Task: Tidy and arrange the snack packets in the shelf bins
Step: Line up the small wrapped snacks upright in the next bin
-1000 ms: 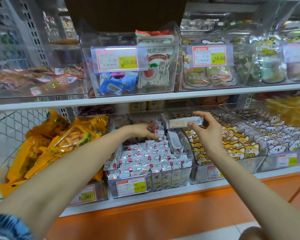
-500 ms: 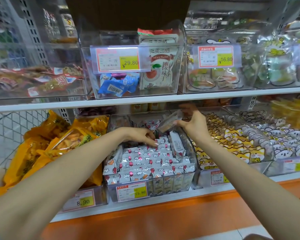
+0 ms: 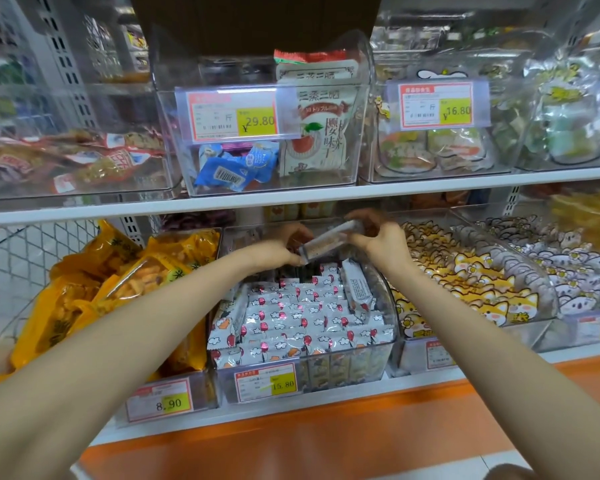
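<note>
A clear middle bin (image 3: 388,327) on the lower shelf holds several rows of white snack packets (image 3: 309,317) with red and orange print. Above the back of this bin, both hands hold one long packet (image 3: 329,242), tilted with its right end higher. My right hand (image 3: 378,240) pinches the upper right end. My left hand (image 3: 278,251) grips the lower left end between fingers and thumb. One packet (image 3: 357,284) stands on edge along the bin's right wall.
Yellow bags (image 3: 94,292) fill the bin on the left; cat-print packets (image 3: 471,282) fill the bin on the right. The upper shelf edge (image 3: 291,199) runs just above my hands, with clear bins of snacks and price tags on it.
My right hand carried the long packet down and left to the back of the middle bin. My left hand rose off the rows and took hold of the packet's lower end.
</note>
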The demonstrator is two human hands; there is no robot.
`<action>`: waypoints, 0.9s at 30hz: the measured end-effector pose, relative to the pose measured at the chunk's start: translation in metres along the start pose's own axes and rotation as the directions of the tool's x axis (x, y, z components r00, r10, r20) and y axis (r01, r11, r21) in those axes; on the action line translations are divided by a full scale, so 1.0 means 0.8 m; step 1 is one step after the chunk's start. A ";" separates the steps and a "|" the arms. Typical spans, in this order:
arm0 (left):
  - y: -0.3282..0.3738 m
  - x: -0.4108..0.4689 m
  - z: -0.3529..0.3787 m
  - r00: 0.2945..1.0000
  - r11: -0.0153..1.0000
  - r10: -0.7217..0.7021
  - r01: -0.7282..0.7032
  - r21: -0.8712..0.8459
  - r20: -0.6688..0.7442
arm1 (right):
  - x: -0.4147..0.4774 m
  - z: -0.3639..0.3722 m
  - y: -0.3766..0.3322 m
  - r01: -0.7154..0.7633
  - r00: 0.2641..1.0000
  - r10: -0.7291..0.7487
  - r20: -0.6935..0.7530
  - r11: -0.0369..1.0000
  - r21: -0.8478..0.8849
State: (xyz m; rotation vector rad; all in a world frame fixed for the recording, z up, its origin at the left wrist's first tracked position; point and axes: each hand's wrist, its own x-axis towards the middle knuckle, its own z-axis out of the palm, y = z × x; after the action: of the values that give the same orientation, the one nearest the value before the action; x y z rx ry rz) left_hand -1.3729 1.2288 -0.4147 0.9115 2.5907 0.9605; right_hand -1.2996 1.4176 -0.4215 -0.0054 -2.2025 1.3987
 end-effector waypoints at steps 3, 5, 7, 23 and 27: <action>0.007 0.002 0.007 0.999 0.998 0.042 -0.041 0.052 -0.002 | -0.005 0.001 0.003 -0.057 0.998 0.056 0.013 0.997 0.045; 0.007 0.001 0.009 0.999 0.998 0.043 -0.042 0.037 -0.026 | -0.009 -0.001 0.004 -0.087 0.996 0.085 0.033 0.994 0.068; 0.004 0.000 0.009 1.000 1.000 0.014 -0.014 -0.008 -0.002 | -0.012 -0.007 0.003 -0.082 0.993 0.075 0.089 0.994 0.075; 0.032 -0.020 0.000 1.000 0.999 0.024 -0.024 0.030 0.013 | -0.025 -0.020 -0.004 -0.066 0.993 0.060 0.104 0.996 0.058; 0.039 -0.011 0.007 0.992 0.994 0.106 -0.103 0.046 -0.067 | -0.026 -0.013 -0.002 -0.045 0.994 0.042 0.106 0.998 0.031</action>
State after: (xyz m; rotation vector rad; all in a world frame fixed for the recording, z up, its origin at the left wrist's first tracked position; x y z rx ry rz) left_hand -1.3487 1.2446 -0.3987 1.0522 2.6532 0.9841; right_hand -1.2767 1.4198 -0.4256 0.0329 -2.2763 1.4912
